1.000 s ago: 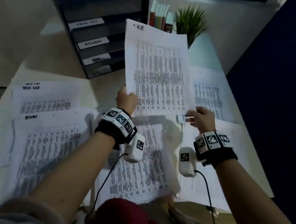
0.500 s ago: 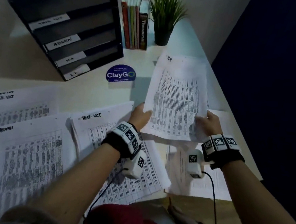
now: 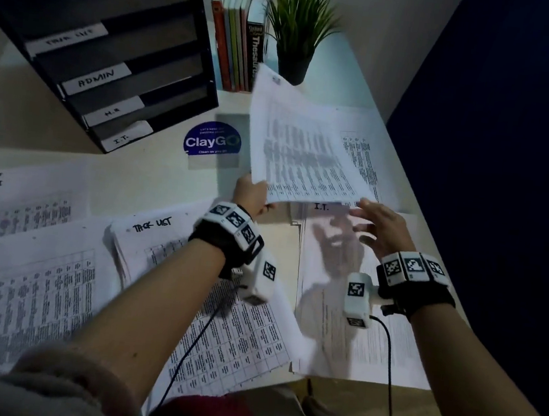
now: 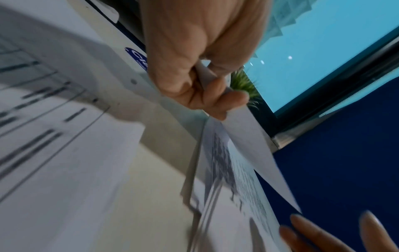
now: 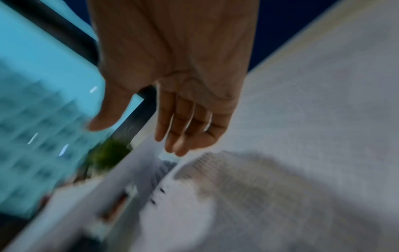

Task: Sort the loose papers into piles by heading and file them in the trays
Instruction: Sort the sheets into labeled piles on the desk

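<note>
My left hand [image 3: 254,195] pinches the lower left corner of a printed sheet [image 3: 303,146], which hangs tilted above the desk; the pinch shows in the left wrist view [image 4: 207,80]. My right hand [image 3: 379,229] is off the sheet, fingers spread, just below its lower right corner, and in the right wrist view [image 5: 172,119] it holds nothing. Under that hand lies a pile headed I.T. [image 3: 356,318]. Piles headed TASK LIST [image 3: 161,240] and ADMIN [image 3: 31,284] lie to the left. A black tray rack [image 3: 118,66] stands at the back left, labelled TASK LIST, ADMIN, H.R, I.T.
Books [image 3: 237,34] and a potted plant [image 3: 298,30] stand at the back of the desk. A blue ClayGo sticker [image 3: 210,140] sits in front of the rack. Another sheet [image 3: 370,157] lies under the raised one. A dark blue partition [image 3: 508,164] borders the desk's right edge.
My right hand has let go of the sheet and opened. The sheet has come down and to the right, now held by my left hand alone.
</note>
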